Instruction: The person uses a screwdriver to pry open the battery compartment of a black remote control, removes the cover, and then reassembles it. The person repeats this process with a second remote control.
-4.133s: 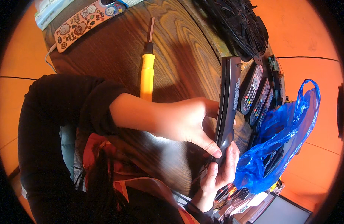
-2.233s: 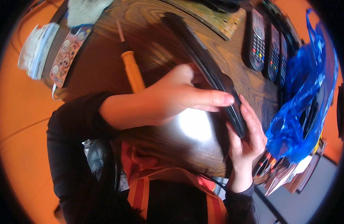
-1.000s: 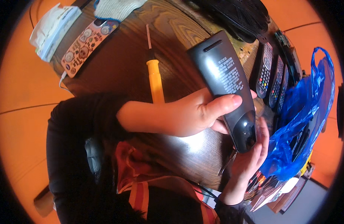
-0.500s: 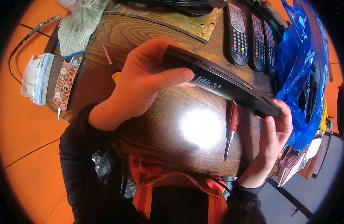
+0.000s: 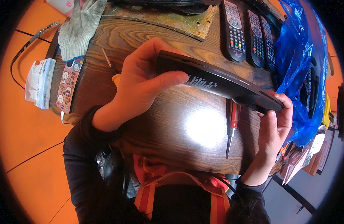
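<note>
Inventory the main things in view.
Long plastic device: 1, black, mid-view
Slim button remotes: 3, black-grey, upper right
Red-handled metal screwdriver: 1, red, centre right
Yellow-handled metal screwdriver: 1, yellow, centre left
Knit glove: 1, off-white, upper left
Patterned phone: 1, pink, left
Tissue pack: 1, white-blue, far left
Plastic bag: 1, blue, right
Wood-grain table: 1, brown, centre
Left hand: 1, bare, gripping device's left end
Right hand: 1, bare, gripping device's right end

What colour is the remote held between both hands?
The remote is black with pale printing; head view shows it best.
</note>
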Available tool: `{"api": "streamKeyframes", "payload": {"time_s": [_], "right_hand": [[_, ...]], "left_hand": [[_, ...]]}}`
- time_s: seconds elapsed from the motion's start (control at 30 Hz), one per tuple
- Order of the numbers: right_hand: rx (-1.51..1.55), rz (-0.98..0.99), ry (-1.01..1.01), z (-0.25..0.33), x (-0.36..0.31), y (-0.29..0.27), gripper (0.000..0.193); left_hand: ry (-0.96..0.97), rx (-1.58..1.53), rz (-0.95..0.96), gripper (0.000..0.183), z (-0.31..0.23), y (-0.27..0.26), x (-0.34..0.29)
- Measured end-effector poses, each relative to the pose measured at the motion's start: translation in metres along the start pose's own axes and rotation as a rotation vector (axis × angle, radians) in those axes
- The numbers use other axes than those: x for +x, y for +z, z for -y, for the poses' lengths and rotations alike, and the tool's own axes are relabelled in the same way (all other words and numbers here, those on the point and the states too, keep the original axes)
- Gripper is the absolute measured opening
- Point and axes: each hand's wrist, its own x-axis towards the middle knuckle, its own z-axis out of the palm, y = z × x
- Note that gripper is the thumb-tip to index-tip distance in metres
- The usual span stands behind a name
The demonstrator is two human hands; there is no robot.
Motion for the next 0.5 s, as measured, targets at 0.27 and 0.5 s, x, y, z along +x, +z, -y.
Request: {"api": "streamKeyframes", "payload": {"time_s": [0.27, 0.5], "right_hand": [[0.082, -0.045, -0.056, -0.008, 0.000, 0.007, 0.038], [0.038, -0.133, 0.007, -0.004, 0.000, 0.011, 0.030]], "left_hand": [[0.015, 0.248, 0.001, 0.030, -0.013, 0.007, -0.006], [0.107, 0.302, -0.072, 0.035, -0.010, 0.020, -0.003]]}}
